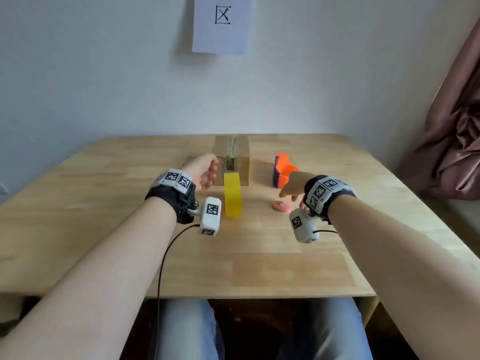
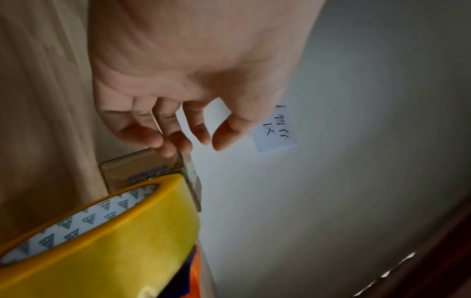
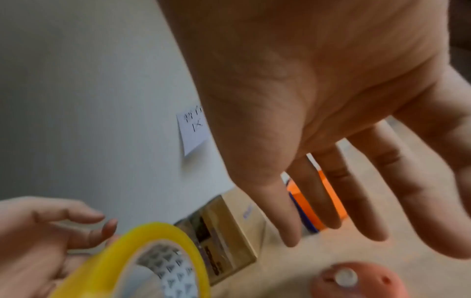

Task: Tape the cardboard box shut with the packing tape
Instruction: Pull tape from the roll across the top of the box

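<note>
A small cardboard box [image 1: 241,154] stands at the back middle of the wooden table [image 1: 104,203], with a strip of clear tape along its top seam. A yellow roll of packing tape [image 1: 232,194] stands on edge just in front of it. My left hand [image 1: 205,172] hovers left of the roll and the box with fingers loosely spread, holding nothing; in the left wrist view its fingertips [image 2: 165,145] hang near the box [image 2: 142,171]. My right hand [image 1: 291,189] hovers right of the roll [image 3: 153,258], fingers straight, empty.
An orange and purple holder [image 1: 283,170] stands right of the box. A small pink round object [image 1: 280,206] lies on the table under my right hand. A paper note [image 1: 223,22] hangs on the wall. A pink curtain [image 1: 452,126] hangs at the right.
</note>
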### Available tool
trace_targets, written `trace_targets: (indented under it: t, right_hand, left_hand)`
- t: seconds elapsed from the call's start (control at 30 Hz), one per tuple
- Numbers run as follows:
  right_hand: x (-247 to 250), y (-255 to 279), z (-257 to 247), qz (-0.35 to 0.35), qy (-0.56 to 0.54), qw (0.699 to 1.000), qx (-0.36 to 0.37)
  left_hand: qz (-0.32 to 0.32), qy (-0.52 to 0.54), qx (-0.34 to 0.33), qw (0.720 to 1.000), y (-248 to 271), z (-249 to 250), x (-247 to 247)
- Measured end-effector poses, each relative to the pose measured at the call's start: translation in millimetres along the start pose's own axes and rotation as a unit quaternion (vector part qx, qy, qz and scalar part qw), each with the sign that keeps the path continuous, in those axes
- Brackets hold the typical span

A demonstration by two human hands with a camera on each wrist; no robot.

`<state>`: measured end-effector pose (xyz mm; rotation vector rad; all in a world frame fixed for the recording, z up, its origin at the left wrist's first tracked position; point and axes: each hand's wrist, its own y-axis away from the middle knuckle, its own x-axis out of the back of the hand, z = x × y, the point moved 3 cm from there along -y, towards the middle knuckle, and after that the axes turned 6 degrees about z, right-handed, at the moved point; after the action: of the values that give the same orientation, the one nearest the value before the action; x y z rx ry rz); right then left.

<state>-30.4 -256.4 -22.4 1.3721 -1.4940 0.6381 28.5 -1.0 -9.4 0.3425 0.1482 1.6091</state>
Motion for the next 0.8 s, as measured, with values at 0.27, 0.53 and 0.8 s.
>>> trace_targets:
  t: [0.27,0.53,0.8]
  right_hand:
    - [-38,-37,25,-0.05,0.003,0.999,-0.014]
    - [-9,-65,-24,-0.062,-0.388,0.915,0.088]
    - [23,-63,-85,0.073,-0.068,0.953,0.285]
  left_hand:
    - [0.002,-0.022,0.056,0.998,-42,-37,-12]
    - [-0.051,-0.029,0.052,0.997,-60,-41,-17]
    - [-0.125,-0.029,0.059,0.99,-75,-47,-13]
